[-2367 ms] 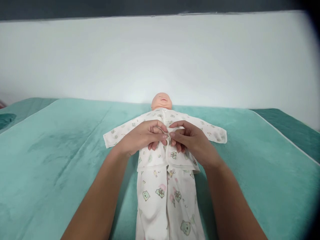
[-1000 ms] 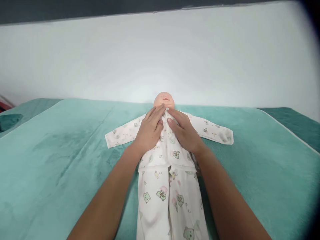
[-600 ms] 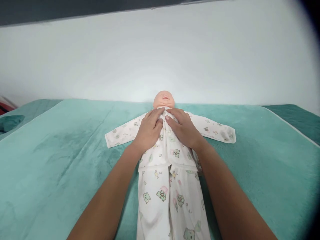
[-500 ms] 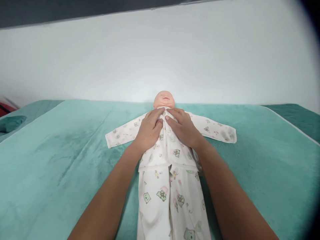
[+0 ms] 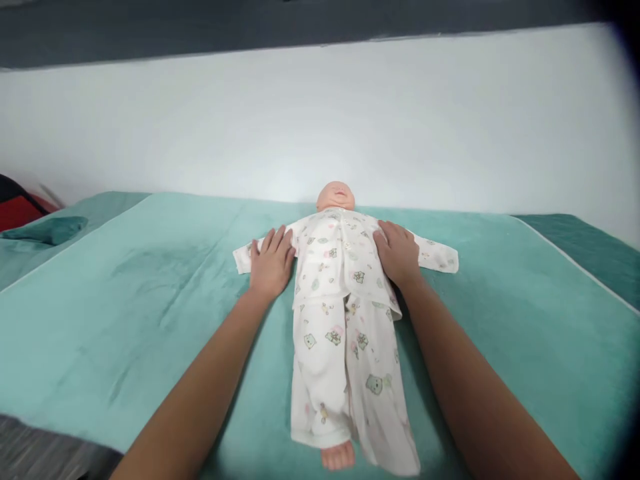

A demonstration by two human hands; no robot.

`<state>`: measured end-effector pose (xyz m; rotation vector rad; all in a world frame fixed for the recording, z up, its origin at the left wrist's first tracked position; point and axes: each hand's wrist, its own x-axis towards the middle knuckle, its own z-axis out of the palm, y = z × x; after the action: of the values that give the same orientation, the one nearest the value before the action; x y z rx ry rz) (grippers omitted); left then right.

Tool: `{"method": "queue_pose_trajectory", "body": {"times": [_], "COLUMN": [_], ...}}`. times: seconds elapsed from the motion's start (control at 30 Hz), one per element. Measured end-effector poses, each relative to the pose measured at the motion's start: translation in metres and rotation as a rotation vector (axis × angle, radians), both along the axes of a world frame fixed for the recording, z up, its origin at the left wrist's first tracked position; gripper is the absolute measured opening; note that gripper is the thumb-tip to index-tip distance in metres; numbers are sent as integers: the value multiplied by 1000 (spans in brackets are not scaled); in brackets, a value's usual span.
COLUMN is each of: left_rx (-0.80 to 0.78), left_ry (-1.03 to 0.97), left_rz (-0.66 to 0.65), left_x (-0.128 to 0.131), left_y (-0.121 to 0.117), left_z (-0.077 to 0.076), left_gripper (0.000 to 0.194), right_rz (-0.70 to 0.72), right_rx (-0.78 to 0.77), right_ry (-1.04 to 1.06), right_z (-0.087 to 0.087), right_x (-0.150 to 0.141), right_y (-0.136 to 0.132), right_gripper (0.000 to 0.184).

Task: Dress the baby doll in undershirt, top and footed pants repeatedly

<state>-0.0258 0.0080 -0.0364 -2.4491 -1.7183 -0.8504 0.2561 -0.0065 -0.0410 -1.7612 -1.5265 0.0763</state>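
Note:
A baby doll (image 5: 336,196) lies on its back with its head near the wall. It wears a white printed top (image 5: 330,250) with both sleeves stretched sideways, and matching pants (image 5: 325,373). One toy foot (image 5: 338,456) pokes out of the left pant leg; the other is hidden. My left hand (image 5: 273,263) lies flat over the left sleeve, fingers spread. On the right, my right hand (image 5: 399,257) rests with extended fingers on the top's side and the start of the right sleeve. Neither hand grips the cloth.
A teal blanket (image 5: 150,300) covers the bed under the doll. Behind it rises a white wall (image 5: 320,120) with a dark band above. At the far left are a bunched teal cloth (image 5: 47,230) and a red and black item (image 5: 20,210). Grey floor (image 5: 45,453) shows at lower left.
My hands have moved apart from the middle of the chest, the left one out to the sleeve, the right one to the side. The view has shifted back, and a foot now shows.

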Motion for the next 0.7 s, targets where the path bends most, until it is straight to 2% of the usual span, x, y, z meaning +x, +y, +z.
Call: {"method": "queue_pose_trajectory", "body": {"times": [0.1,0.23,0.37,0.47,0.57,0.63,0.7], "left_rx": [-74,-217,-225,-177,-93,-58,-37], "left_ry": [159,224,231,239,224,190,143], "left_rz": [80,191,258,264,227,187,181], "left_x": [-39,-85,-107,-106,-103,-109,-125], "left_y": [-13,-29,-63,-110,-178,-230,-284], "left_z": [-4,1,2,1,-10,-31,-60], "left_gripper": [57,58,56,53,51,52,64], "right_rz": [-107,-226,-273,-236,-205,-201,-177], "right_rx": [-112,-319,-416,-412,-325,-234,-151], "right_ry": [-177,-240,-320,-408,-459,-457,-436], "right_z": [-9,-14,-19,-26,-33,-39,-44], "right_x": [26,73,94,81,53,32,14], "right_y": [-25,-69,-122,-169,-223,-260,-292], "right_gripper": [54,60,63,64,64,65,65]}}
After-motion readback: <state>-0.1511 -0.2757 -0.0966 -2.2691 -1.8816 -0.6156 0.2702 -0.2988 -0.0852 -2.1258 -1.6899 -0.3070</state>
